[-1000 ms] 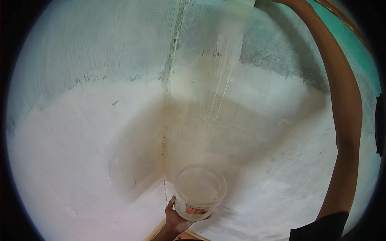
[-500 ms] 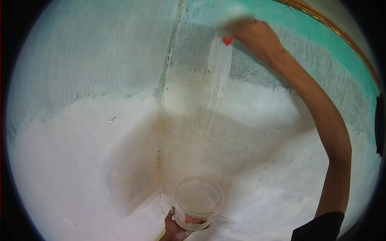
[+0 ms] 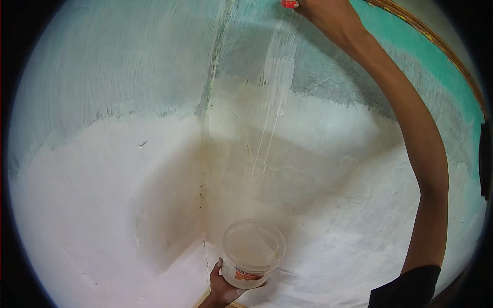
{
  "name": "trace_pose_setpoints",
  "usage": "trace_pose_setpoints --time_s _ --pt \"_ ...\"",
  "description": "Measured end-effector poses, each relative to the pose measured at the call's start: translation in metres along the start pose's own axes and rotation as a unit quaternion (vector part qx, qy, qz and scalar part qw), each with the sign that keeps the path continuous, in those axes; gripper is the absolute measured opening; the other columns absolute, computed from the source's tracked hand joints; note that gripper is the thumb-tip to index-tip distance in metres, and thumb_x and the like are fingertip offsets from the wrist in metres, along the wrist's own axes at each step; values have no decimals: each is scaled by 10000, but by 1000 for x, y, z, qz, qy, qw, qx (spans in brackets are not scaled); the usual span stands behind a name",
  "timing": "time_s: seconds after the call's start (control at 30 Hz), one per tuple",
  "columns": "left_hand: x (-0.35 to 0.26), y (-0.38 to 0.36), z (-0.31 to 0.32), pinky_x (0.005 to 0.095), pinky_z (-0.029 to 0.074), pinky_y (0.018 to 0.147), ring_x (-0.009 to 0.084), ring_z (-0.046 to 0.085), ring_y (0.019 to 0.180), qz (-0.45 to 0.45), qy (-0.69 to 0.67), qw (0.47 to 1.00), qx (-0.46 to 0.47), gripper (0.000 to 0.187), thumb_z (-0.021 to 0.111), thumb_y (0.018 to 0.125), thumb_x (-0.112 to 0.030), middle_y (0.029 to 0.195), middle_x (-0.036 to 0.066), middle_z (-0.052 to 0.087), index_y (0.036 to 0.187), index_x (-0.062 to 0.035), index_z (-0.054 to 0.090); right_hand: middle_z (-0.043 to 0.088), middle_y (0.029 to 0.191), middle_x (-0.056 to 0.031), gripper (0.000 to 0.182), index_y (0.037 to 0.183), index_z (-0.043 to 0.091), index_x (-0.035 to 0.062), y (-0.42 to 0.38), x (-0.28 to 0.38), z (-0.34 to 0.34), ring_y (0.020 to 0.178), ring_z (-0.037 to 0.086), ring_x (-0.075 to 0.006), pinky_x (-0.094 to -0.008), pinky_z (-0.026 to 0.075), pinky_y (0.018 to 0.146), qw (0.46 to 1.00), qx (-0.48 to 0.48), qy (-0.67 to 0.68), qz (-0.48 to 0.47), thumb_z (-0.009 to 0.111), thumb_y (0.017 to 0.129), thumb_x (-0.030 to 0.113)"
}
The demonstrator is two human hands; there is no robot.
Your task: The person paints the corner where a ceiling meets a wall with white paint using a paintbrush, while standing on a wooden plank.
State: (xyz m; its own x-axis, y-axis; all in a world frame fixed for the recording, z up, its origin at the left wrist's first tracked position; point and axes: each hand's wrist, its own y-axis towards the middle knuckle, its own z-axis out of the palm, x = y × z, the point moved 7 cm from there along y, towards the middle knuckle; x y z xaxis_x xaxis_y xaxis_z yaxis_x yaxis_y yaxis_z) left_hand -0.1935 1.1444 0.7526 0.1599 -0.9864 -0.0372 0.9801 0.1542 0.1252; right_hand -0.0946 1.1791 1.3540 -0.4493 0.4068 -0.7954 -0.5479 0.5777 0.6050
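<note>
My left hand [image 3: 224,291] is wrapped around the lower side of a translucent plastic tub [image 3: 251,267] with an orange label. Some pale liquid shows inside the tub. High on the wall, at the top edge of the view, my right hand [image 3: 313,6] is closed on a paintbrush [image 3: 289,4]. Only its red handle end shows; the bristles are out of view. Below this hand, a streaky white paint patch [image 3: 279,72] with two thin drips runs down the wall [image 3: 328,123].
A cracked, stained wall corner [image 3: 204,205] runs vertically left of the tub. Green paint [image 3: 411,56] covers the upper right wall, under a brown wooden trim [image 3: 431,31]. A small nail-like hook [image 3: 143,145] sticks out on the left wall.
My right hand has moved upward with the paintbrush, partly leaving the view at the top. The tub in my left hand sits slightly higher in the view.
</note>
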Motion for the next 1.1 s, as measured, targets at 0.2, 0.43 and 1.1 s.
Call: trace_pose_setpoints --time_s 0.2,0.43,1.1 --pt "-2 0 0 736 216 1115 493 239 1414 6 -11 1000 8 805 300 929 -616 1587 209 146 1562 -159 102 723 840 -148 269 1058 736 51 -37 51 -11 698 676 -277 -334 552 740 996 5 86 17 699 882 250" --pt "-3 1 9 708 246 1119 493 262 1405 19 66 998 -13 797 256 947 -612 1572 230 178 1563 -137 82 699 787 -184 353 922 727 -8 -71 101 19 634 663 -274 -350 538 689 904 201 377 25 733 866 341" --pt "-3 -1 -24 743 242 1071 496 261 1402 68 4 991 -116 858 434 926 -608 1584 236 173 1555 -123 109 715 958 -146 260 1155 691 105 15 -45 27 856 701 -292 -382 555 803 997 -56 -36 -31 641 908 167"
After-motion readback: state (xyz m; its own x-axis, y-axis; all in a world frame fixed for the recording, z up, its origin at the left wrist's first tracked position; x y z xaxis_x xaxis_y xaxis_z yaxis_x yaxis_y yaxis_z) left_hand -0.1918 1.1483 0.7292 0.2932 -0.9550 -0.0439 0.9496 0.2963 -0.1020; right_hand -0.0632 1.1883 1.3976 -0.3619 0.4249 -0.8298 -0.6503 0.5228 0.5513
